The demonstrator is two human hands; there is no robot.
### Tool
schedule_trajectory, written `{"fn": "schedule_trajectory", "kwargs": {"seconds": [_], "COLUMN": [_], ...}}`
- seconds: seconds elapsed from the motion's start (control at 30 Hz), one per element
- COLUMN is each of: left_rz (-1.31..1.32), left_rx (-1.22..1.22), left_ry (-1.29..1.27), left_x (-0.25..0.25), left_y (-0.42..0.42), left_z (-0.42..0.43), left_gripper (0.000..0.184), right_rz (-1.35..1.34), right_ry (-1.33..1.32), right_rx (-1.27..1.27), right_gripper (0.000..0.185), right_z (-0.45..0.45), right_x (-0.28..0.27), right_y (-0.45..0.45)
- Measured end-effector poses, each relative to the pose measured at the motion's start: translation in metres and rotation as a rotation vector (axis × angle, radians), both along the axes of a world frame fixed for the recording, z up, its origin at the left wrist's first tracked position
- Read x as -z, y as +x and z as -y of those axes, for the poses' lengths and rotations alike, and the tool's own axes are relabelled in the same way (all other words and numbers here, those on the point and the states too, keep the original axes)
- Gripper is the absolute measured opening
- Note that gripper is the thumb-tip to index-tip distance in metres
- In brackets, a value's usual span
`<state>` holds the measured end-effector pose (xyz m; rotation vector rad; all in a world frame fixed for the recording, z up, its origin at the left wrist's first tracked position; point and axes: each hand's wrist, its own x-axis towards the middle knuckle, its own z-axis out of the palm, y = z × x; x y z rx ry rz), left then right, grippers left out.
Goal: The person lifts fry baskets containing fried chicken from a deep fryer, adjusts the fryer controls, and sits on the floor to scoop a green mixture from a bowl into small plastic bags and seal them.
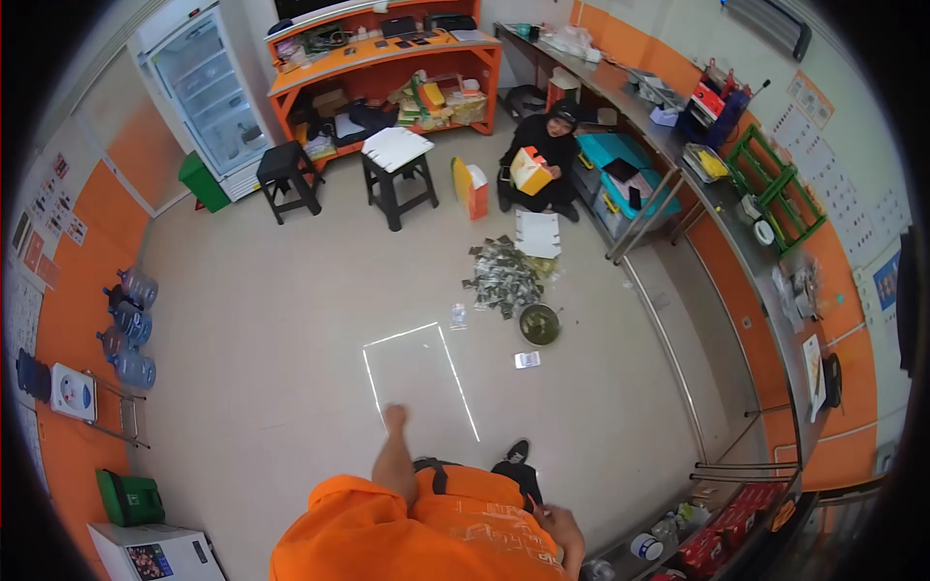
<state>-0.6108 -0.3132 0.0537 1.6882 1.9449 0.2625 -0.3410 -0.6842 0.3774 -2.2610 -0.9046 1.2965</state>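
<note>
My left hand (395,418) hangs over the floor in front of my orange shirt, its fingers curled, with nothing seen in them. Close to my right hip is my right hand (560,525), closed; a thin reddish bit shows at its fingers, too small to name. Farther ahead on the floor lies a heap of small dark and silvery packets (506,279). Beside it stand a round bowl with something green inside (539,324) and a small white-framed flat thing like a phone (526,360). A clear plastic piece (458,316) lies left of the bowl. Neither hand touches these.
A person (541,145) sits behind the heap, holding an orange-yellow box (531,170). Black stools (289,184) stand near a glass-door fridge (208,97). Water bottles (134,320) line the left wall. A long metal counter (722,218) runs along the right.
</note>
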Motion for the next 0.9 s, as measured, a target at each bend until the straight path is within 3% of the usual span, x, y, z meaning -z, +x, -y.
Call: {"fn": "schedule_trajectory", "kwargs": {"seconds": [0.03,0.07,0.1,0.13,0.17,0.23,0.27,0.3,0.33,0.37,0.43,0.47,0.53,0.57,0.6,0.63,0.67,0.73,0.83,0.9], "left_rz": [-0.274,-0.255,-0.074,0.227,0.427,0.366,0.329,0.079,0.117,0.126,-0.223,-0.354,-0.349,-0.348,-0.301,-0.254,-0.234,-0.159,-0.068,-0.063], "left_rx": [-0.384,-0.458,-0.394,-0.510,-0.564,-0.231,-0.089,0.148,0.251,0.311,0.709,0.880,0.902,0.905,0.900,0.987,1.037,0.986,0.913,0.944], "left_ry": [-0.265,-0.349,-0.272,-0.480,-0.518,-0.362,-0.305,-0.213,-0.322,-0.470,-0.545,-0.548,-0.689,-0.668,-0.687,-0.699,-0.659,-0.683,-0.906,-1.010], "left_x": [-0.039,-0.060,-0.063,-0.060,-0.068,-0.081,-0.093,-0.147,-0.147,-0.193,-0.166,-0.176,-0.139,-0.134,-0.117,-0.131,-0.133,-0.135,-0.174,-0.181], "left_y": [-0.014,-0.028,-0.039,-0.038,-0.023,0.020,0.047,0.097,0.133,0.183,0.225,0.244,0.261,0.266,0.269,0.272,0.270,0.268,0.272,0.271], "left_z": [0.005,-0.001,0.001,-0.011,-0.012,-0.009,0.012,0.026,0.038,0.046,0.067,0.054,0.033,0.027,0.024,0.016,0.017,0.027,0.019,0.018], "left_gripper": [0.035,0.039,0.038,0.035,0.028,0.031,0.033,0.039,0.048,0.054,0.073,0.082,0.100,0.087,0.061,0.040,0.033,0.030,0.028,0.030], "right_rz": [0.069,0.148,0.225,0.300,0.297,0.273,0.118,-0.034,-0.183,0.004,0.342,0.269,0.406,0.502,0.519,0.574,0.528,0.427,-0.129,-0.285], "right_ry": [0.154,0.170,0.192,0.213,0.204,0.159,0.110,0.053,-0.015,-0.187,-0.533,-0.652,-0.588,-0.526,-0.539,-0.482,-0.477,-0.449,-0.205,-0.383], "right_rx": [0.115,0.131,0.149,0.166,0.148,0.092,0.139,0.178,0.218,0.066,-0.230,-0.314,-0.300,-0.249,-0.310,-0.419,-0.489,-0.614,-0.905,-0.958], "right_gripper": [0.031,0.031,0.030,0.030,0.029,0.028,0.033,0.038,0.043,0.050,0.063,0.078,0.062,0.050,0.044,0.043,0.042,0.040,0.031,0.023], "right_z": [-0.006,-0.015,-0.024,-0.036,-0.044,-0.056,-0.066,-0.082,-0.096,-0.118,-0.155,-0.161,-0.146,-0.152,-0.171,-0.181,-0.183,-0.184,-0.166,-0.203], "right_x": [0.011,0.023,0.036,0.051,0.072,0.118,0.131,0.143,0.154,0.150,0.140,0.150,0.189,0.179,0.155,0.141,0.132,0.123,0.105,0.073], "right_y": [0.030,0.065,0.099,0.132,0.160,0.199,0.210,0.220,0.225,0.224,0.197,0.192,0.187,0.197,0.214,0.233,0.247,0.268,0.287,0.287]}}
